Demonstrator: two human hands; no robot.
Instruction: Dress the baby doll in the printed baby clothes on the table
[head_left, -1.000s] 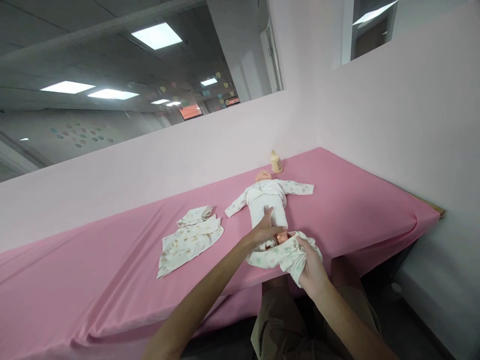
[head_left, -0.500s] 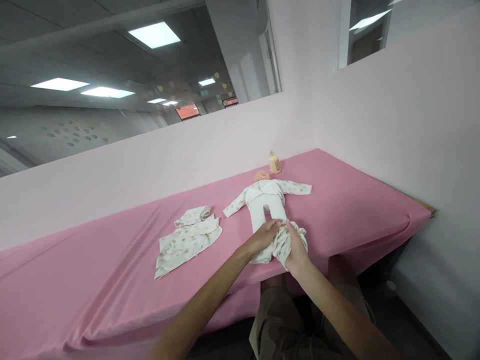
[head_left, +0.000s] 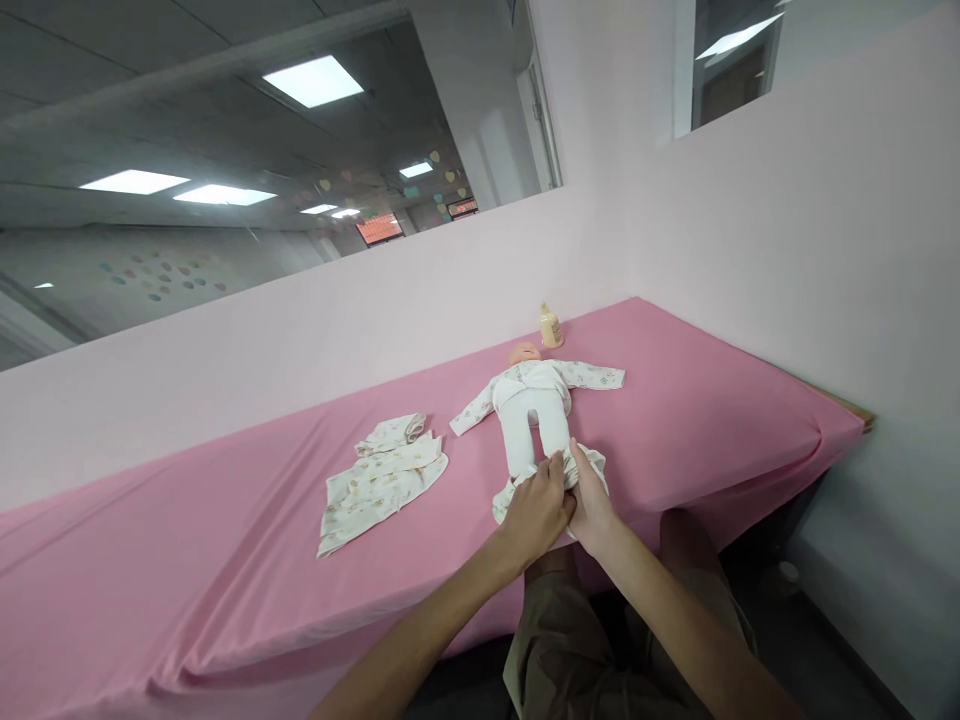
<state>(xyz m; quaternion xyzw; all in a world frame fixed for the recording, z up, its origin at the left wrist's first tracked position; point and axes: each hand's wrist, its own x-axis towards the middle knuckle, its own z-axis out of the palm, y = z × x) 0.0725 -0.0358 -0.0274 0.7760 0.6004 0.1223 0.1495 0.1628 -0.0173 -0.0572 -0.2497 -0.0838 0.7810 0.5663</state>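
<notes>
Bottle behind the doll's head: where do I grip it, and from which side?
Take the bottle round its wide body, below the narrow neck, coming from the right or from above. It stands upright close to the wall, and the doll's head lies just in front and left of it, so those sides look blocked.

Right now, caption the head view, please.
A doll on a pink sheet; left hand and right hand gather a printed garment at its feet.

Table (head_left: 712, 400) before me, wall behind it. On it: doll (head_left: 534, 400) lying head away from me; bottle (head_left: 551, 326) just behind the head; loose clothes (head_left: 382, 478) left of the doll, apart; bunched garment (head_left: 594, 462) at its feet, gripped by my left hand (head_left: 536, 510) and right hand (head_left: 592, 508), side by side.
</notes>
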